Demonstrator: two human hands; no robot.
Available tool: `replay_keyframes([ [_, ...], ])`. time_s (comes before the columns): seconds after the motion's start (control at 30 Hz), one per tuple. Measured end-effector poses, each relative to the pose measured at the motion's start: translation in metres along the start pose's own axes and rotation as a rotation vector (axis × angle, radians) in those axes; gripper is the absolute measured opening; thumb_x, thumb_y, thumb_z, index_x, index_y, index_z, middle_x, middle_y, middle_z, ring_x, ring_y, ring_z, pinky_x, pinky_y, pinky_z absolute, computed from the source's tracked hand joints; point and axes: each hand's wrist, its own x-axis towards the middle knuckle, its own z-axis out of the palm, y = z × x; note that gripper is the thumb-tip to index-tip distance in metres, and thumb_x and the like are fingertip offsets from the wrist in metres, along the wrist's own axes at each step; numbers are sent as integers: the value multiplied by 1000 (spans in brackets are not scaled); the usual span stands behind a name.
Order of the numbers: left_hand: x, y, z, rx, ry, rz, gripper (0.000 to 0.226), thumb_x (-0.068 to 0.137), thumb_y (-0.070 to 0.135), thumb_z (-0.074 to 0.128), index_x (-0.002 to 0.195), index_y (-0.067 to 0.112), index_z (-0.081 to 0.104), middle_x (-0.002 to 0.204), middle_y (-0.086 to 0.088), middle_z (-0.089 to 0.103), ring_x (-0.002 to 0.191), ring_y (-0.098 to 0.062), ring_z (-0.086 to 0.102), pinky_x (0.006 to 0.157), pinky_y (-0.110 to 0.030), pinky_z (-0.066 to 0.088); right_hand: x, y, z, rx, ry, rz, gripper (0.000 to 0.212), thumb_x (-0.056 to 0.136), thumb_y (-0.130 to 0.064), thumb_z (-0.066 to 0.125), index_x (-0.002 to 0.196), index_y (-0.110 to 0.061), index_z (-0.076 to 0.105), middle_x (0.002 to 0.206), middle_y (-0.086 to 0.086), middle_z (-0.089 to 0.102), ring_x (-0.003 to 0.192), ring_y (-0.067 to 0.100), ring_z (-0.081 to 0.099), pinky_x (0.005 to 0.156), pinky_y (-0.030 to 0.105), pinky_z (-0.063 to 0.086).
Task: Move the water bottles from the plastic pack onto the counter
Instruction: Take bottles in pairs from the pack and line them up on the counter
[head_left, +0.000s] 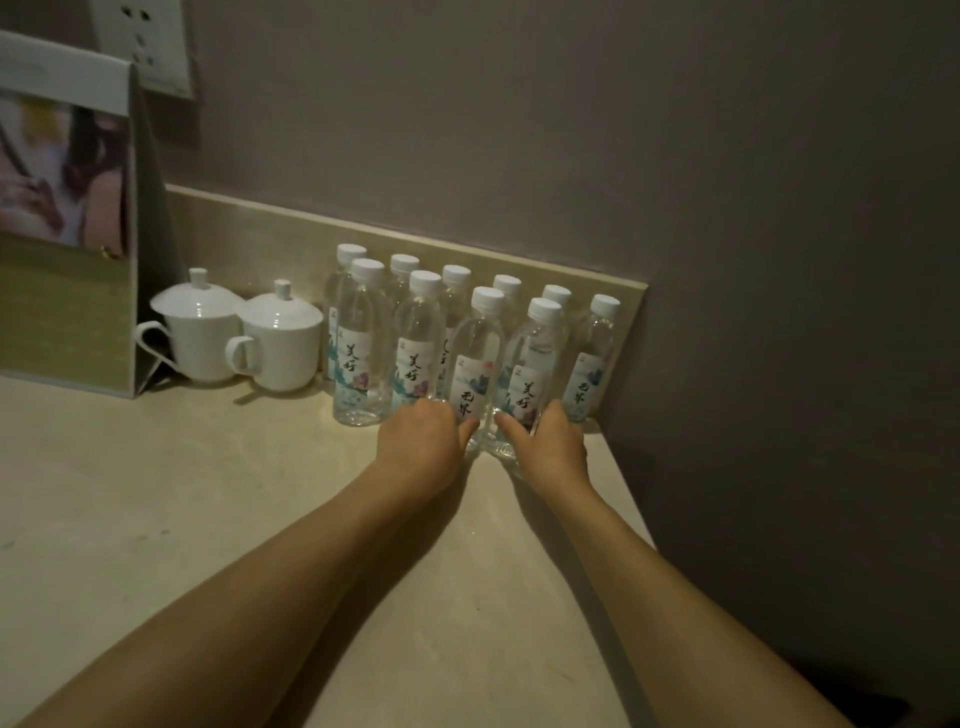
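The left hand (423, 441) curls its fingers around the base of a clear plastic bottle (475, 364), thumb pressed to its lower wall. The right hand (548, 447) wraps the foot of the neighbouring bottle (535, 369) the same way. Both bottles stand upright on the counter (156, 519), touching each other at the front of the group.

Ten water bottles show in all, in two rows: four in front, six behind against the low stone backsplash (249, 234). Each is smooth, transparent and round-shouldered, with a white ribbed screw cap and a pale paper label printed with brushed characters and flowers.

The counter is matte beige stone with faint mottling. Left of the bottles sit two glossy white ceramic cups (244, 338) with knobbed lids and loop handles, beside a folded card stand (67, 234).
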Motion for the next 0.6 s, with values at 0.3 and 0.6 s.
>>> replay_keyframes([
  [0.3,14,3,10,99,63,26,47,98,48,42,97,10,69,92,-11,70,87,-28,67,66,-33,46,12,-2,8,-39,22,11,46,90,-48,59,116,-13,44,121,12,59,113,34,56,89,51,51],
  [0.6,19,2,16,148,89,15,45,98,48,42,92,12,69,84,-8,67,83,-26,67,62,-31,39,16,1,10,-103,31,-33,47,91,-48,55,117,-11,42,119,14,60,112,36,56,85,49,51],
])
